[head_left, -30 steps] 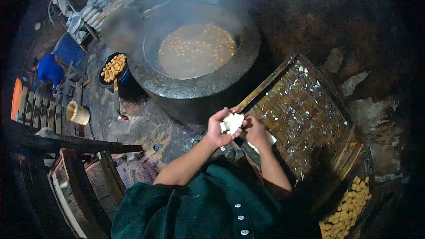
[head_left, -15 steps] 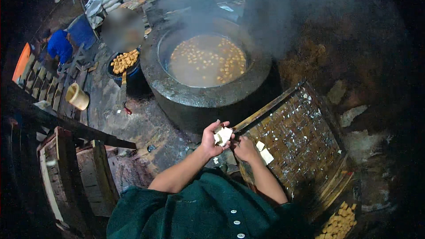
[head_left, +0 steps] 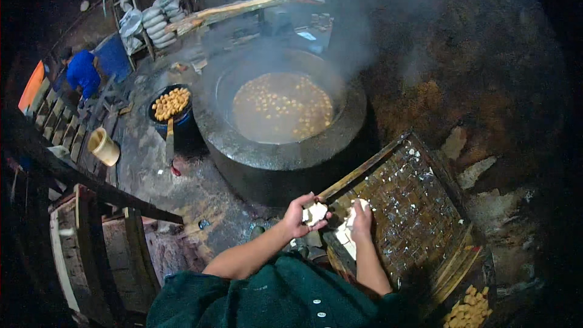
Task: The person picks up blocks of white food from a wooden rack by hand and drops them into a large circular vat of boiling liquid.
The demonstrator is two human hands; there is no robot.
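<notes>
In my left hand (head_left: pixel 296 216), cupped with the fingers curled up, lie white tofu pieces (head_left: pixel 314 213). My right hand (head_left: pixel 362 225) is over the near left corner of a woven tray (head_left: pixel 404 206) with a wooden frame. Its fingers close on a white tofu piece (head_left: pixel 363 203); more white tofu (head_left: pixel 344 237) lies on the weave beside them. Beyond my hands, a big round cauldron (head_left: pixel 273 157) holds cloudy, steaming liquid with many golden fried cubes (head_left: pixel 306 112) floating in it.
Left of the cauldron stands a dark pot with a long-handled strainer (head_left: pixel 170 130) full of golden cubes (head_left: pixel 171 104). A pale bucket (head_left: pixel 104 147) and a wooden rail (head_left: pixel 121 194) are farther left. Golden cubes (head_left: pixel 469 308) lie at lower right. A person in blue (head_left: pixel 84 73) bends at far left.
My right hand has moved right and forward from beside my left hand to the tofu on the tray. My left hand still holds its pieces. The view has tilted up, so the cauldron appears lower.
</notes>
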